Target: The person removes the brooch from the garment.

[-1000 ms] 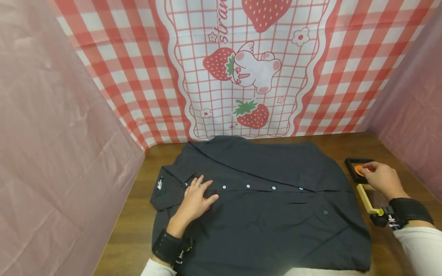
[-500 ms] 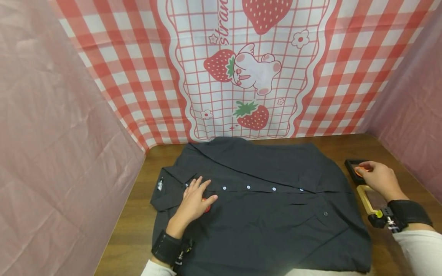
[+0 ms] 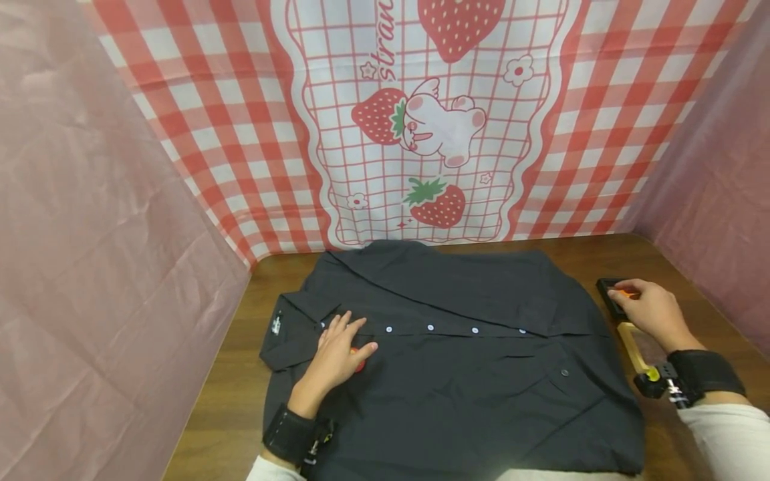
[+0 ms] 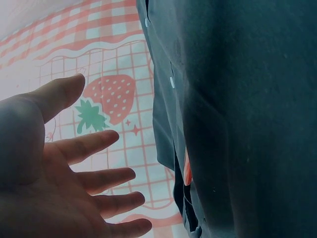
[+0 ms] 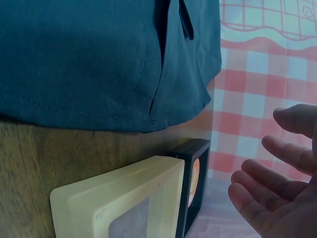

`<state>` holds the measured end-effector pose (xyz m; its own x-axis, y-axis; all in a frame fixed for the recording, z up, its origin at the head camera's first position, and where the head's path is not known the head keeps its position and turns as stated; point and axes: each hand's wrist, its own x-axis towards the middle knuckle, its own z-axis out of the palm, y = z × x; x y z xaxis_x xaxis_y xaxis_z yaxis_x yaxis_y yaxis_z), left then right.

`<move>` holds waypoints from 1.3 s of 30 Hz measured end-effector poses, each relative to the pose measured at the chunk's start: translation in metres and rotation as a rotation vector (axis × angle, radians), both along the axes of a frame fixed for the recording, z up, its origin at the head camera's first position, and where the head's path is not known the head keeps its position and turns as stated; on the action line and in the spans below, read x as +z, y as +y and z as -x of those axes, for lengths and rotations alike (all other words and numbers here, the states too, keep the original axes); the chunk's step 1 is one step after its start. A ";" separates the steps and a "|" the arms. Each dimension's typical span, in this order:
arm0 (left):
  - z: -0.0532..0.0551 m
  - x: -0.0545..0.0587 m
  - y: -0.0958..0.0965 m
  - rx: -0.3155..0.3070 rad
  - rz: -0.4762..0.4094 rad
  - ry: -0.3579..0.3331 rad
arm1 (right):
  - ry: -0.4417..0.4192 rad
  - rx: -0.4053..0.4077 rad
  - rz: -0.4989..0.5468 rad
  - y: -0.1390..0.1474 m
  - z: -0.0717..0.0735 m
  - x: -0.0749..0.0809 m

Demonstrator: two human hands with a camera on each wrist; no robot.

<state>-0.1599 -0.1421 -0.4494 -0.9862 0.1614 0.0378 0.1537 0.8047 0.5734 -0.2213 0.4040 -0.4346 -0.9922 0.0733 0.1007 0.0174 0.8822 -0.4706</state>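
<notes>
A dark grey button-front shirt (image 3: 457,401) lies spread on the table. My left hand (image 3: 335,353) is over its collar end with fingers spread; the left wrist view shows the palm bare. Beside that thumb is a small red round disc (image 3: 359,361), partly hidden by the hand and seen edge-on as a red sliver (image 4: 187,168) in the left wrist view. My right hand (image 3: 654,312) is above a black square frame (image 3: 604,292) at the right. Its fingers are loosely bent and hold nothing in the right wrist view. An orange disc (image 5: 194,177) sits inside the black frame.
A cream-yellow square frame (image 3: 630,345) lies nearer than the black one, up against it, partly under the right wrist. The brown wooden table (image 3: 222,387) ends at a red checked strawberry cloth (image 3: 439,133) behind. Pink cloths (image 3: 108,254) hang on both sides.
My right hand has shifted slightly left over the black frame, covering more of the orange disc. The left hand stays in place above the shirt. The head view has moved a little.
</notes>
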 end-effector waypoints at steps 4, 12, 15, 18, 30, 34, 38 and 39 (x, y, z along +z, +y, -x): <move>0.000 0.001 0.001 -0.003 -0.003 0.009 | -0.007 0.003 -0.001 -0.003 -0.001 0.000; 0.000 -0.004 0.000 -0.015 -0.009 -0.013 | 0.006 0.000 0.021 -0.011 -0.004 -0.002; -0.001 -0.005 0.000 -0.028 -0.012 -0.023 | 0.024 -0.001 0.023 -0.013 -0.005 -0.002; -0.001 -0.005 -0.001 -0.031 -0.014 -0.028 | 0.044 -0.007 0.031 -0.015 -0.005 -0.002; 0.000 0.001 0.000 0.003 -0.013 -0.008 | 0.095 -0.028 0.064 -0.022 -0.004 0.000; 0.001 0.002 0.000 0.016 -0.010 -0.003 | 0.089 -0.034 0.085 -0.026 -0.004 0.002; 0.002 0.002 0.000 0.017 -0.005 -0.003 | 0.104 -0.037 0.099 -0.029 -0.004 0.002; 0.002 0.002 0.000 0.016 -0.005 -0.003 | 0.107 -0.041 0.103 -0.029 -0.005 0.002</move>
<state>-0.1617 -0.1418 -0.4477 -0.9888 0.1450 0.0358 0.1388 0.8040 0.5782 -0.2167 0.3745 -0.4324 -0.9722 0.1284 0.1956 -0.0031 0.8289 -0.5594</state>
